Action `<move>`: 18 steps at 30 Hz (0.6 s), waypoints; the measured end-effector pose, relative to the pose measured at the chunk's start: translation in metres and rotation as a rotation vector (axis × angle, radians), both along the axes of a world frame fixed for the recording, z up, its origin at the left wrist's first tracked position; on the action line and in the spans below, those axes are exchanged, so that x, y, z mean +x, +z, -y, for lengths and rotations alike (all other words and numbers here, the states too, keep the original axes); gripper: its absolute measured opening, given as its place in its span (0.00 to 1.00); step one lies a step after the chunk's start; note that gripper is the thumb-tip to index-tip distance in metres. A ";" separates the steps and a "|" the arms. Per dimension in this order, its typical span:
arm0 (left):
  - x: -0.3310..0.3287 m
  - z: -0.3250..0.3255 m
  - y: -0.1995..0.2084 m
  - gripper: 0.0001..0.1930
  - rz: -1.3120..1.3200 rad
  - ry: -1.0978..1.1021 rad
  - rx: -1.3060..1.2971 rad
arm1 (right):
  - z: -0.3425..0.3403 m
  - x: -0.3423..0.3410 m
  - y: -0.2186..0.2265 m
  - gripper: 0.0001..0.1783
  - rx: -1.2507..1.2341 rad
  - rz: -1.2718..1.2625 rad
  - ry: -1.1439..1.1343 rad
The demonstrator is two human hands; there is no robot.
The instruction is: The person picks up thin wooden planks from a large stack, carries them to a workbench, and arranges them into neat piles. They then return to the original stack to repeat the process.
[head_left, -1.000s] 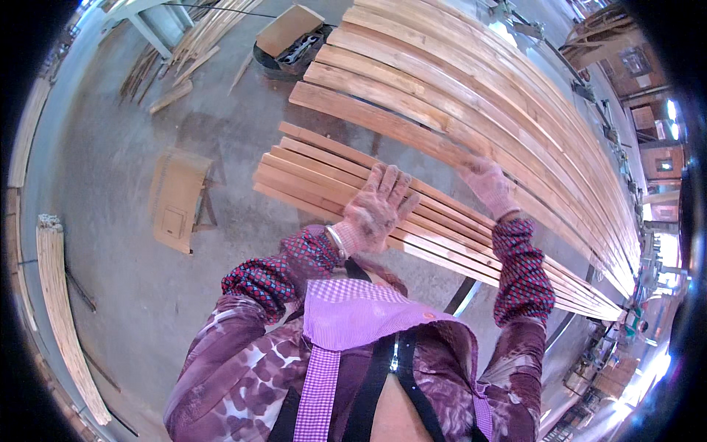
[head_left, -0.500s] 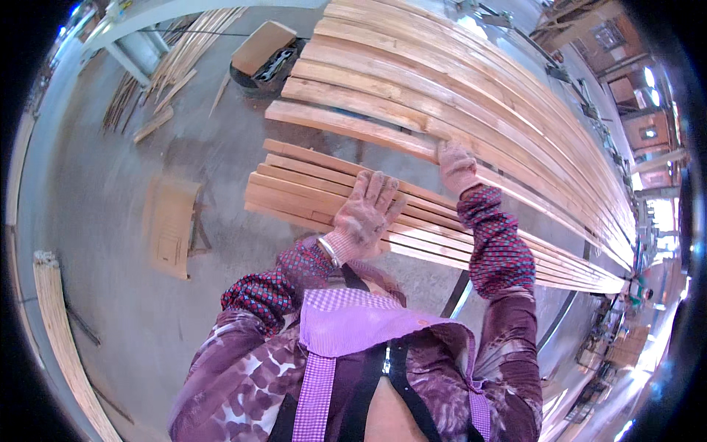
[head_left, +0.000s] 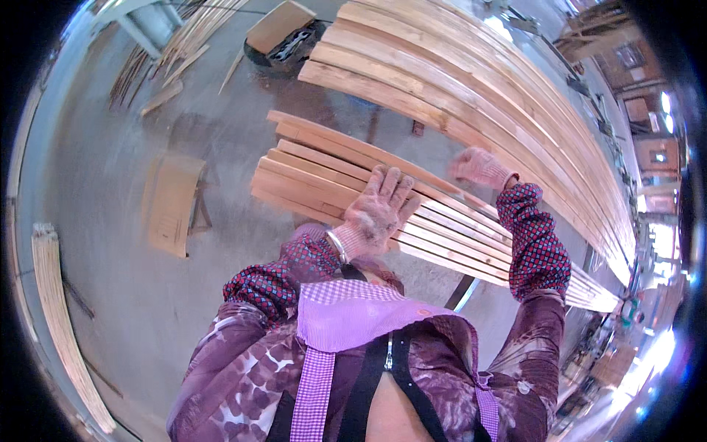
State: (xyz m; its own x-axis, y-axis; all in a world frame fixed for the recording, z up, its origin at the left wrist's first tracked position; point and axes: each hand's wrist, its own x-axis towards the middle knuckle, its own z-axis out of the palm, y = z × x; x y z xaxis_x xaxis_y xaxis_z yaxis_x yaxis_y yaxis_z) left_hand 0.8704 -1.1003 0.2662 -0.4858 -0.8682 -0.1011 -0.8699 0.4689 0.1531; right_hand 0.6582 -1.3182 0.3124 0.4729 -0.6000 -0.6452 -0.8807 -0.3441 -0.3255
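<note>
My left hand (head_left: 374, 214), in a pale pinkish work glove, lies flat across the near bundle of wooden strips (head_left: 309, 180), fingers spread and holding nothing. Along the bundle's far side runs a loose wooden strip (head_left: 331, 136), its left end set slightly off from the others. My right hand (head_left: 482, 168), also gloved, is over the gap just beyond that strip, close to the near edge of the larger stack of wooden strips (head_left: 412, 81). Its fingers are bent and smeared by motion, so their grip cannot be made out.
A black container (head_left: 287, 46) with a cardboard piece (head_left: 276, 26) stands at the far left. Cardboard (head_left: 173, 206) sits left of the bundle. More strips lie in a long bundle (head_left: 55, 295) at the left edge and in a loose pile (head_left: 195, 44) farther back.
The nearest strip of the large stack has come across the gap to the near bundle. My right hand has left it and moved right; my left hand stays flat on the bundle.
</note>
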 end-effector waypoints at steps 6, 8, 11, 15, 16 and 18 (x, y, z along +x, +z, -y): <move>0.001 0.003 0.000 0.37 0.016 0.005 -0.023 | 0.032 0.053 -0.059 0.31 -0.938 -0.163 0.212; -0.003 0.002 -0.011 0.35 -0.011 0.041 -0.068 | 0.050 0.057 -0.089 0.18 -1.085 -0.219 0.237; 0.002 0.004 -0.002 0.35 0.021 0.021 -0.031 | 0.054 0.046 -0.081 0.10 -0.949 -0.083 0.287; 0.006 -0.004 -0.008 0.30 0.054 0.019 -0.162 | 0.024 0.030 -0.027 0.17 0.105 0.042 0.315; 0.002 -0.003 -0.014 0.31 0.771 -0.118 -0.399 | 0.014 0.020 -0.034 0.21 0.156 0.061 0.246; -0.017 -0.004 -0.031 0.33 2.231 -0.389 -0.789 | -0.005 0.016 -0.024 0.28 0.238 0.204 0.168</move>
State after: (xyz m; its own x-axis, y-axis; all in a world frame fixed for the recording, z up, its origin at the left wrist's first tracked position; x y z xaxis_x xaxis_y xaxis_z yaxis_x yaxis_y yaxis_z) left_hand 0.8535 -1.0967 0.2349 -0.2359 -0.9192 -0.3152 0.6953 0.0669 -0.7156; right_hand 0.6745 -1.3133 0.2883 0.6859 -0.3474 -0.6394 -0.7267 -0.3722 -0.5774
